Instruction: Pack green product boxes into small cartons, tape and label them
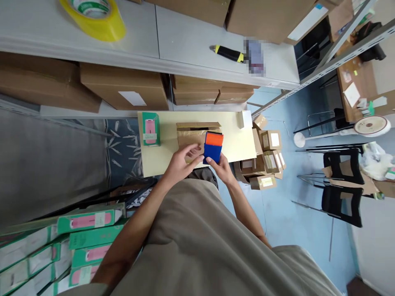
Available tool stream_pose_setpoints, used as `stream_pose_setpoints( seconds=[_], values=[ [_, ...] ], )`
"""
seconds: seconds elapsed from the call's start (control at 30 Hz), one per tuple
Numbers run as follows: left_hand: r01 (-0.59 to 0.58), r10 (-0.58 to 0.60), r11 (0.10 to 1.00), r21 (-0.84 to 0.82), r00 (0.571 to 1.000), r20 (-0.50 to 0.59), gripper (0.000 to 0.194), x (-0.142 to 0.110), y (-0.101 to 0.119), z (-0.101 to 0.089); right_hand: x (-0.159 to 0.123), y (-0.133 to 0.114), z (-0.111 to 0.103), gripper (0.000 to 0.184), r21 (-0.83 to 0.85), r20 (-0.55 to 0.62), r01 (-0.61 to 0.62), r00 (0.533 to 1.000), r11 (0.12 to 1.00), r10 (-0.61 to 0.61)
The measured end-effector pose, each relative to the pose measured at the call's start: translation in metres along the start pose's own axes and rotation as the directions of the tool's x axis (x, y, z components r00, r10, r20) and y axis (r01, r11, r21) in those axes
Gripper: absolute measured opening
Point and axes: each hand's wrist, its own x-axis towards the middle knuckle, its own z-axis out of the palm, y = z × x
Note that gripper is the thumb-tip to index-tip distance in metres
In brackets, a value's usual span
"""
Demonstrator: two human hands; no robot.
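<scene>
My right hand (220, 167) grips a flat blue-and-orange case (212, 153) by its lower end, thumb on the front. Blue covers its lower part, orange shows above, and a dark edge runs along the top. At its left is my left hand (182, 163), fingers apart and curved, with the thumb tip at the case's lower left edge; whether it touches cannot be told. Behind both hands a taped cardboard box (185, 139) rests on the pale yellow table (168, 158), partly hidden by the left hand.
On the table stand a green box with a pink picture (150, 129) and a small white box (245, 119). The shelf (185, 39) above holds yellow tape (115, 28) and a black-yellow knife (228, 53). Cartons (270, 139) lie right; green boxes (89, 236) are stacked lower left.
</scene>
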Motion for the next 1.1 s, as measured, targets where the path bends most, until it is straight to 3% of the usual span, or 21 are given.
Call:
stream_pose_setpoints(
  seconds=[0.07, 0.17, 0.27, 0.4, 0.67, 0.8, 0.87, 0.97, 1.1],
  values=[
    [0.044, -0.045, 0.993, -0.107, 0.999, -0.007, 0.062, 0.002, 0.007, -0.012, -0.008, -0.006, -0.005, 0.068, -0.02, 0.088, -0.027, 0.996, 0.999, 0.029],
    [0.085, -0.066, 0.976, -0.203, 0.993, 0.097, 0.069, 0.009, 0.02, -0.033, -0.017, -0.013, -0.01, 0.06, -0.109, 0.168, -0.042, 0.984, 0.993, 0.06],
    [0.105, -0.079, 0.981, -0.165, 0.985, 0.155, 0.066, 0.015, 0.035, -0.049, -0.019, -0.019, -0.013, 0.052, -0.267, 0.203, -0.003, 0.977, 0.964, 0.059],
    [0.082, -0.072, 0.995, -0.061, 0.987, 0.147, 0.055, 0.017, 0.043, -0.058, -0.015, -0.029, -0.016, 0.039, -0.421, 0.298, 0.074, 0.953, 0.904, 0.06],
    [0.145, -0.14, 0.987, -0.067, 0.987, 0.078, 0.058, 0.017, 0.017, -0.057, 0.006, -0.044, -0.02, 0.035, -0.557, 0.376, 0.122, 0.919, 0.822, 0.119],
    [0.212, -0.217, 0.973, -0.096, 0.975, -0.047, 0.057, 0.012, -0.003, -0.048, 0.022, -0.053, -0.022, 0.055, -0.597, 0.36, 0.067, 0.913, 0.8, 0.192],
    [0.239, -0.249, 0.965, -0.106, 0.963, -0.104, 0.052, 0.009, -0.012, -0.041, 0.03, -0.066, -0.026, 0.062, -0.623, 0.398, 0.027, 0.872, 0.782, 0.286],
    [0.281, -0.307, 0.945, -0.164, 0.938, -0.16, 0.046, 0.011, -0.026, -0.034, 0.048, -0.096, -0.041, 0.065, -0.701, 0.463, 0.008, 0.765, 0.713, 0.447],
    [0.286, -0.369, 0.919, -0.272, 0.866, -0.336, 0.042, 0.026, -0.049, -0.047, 0.088, -0.134, -0.07, 0.063, -0.806, 0.446, 0.02, 0.678, 0.592, 0.584]
  ],
)
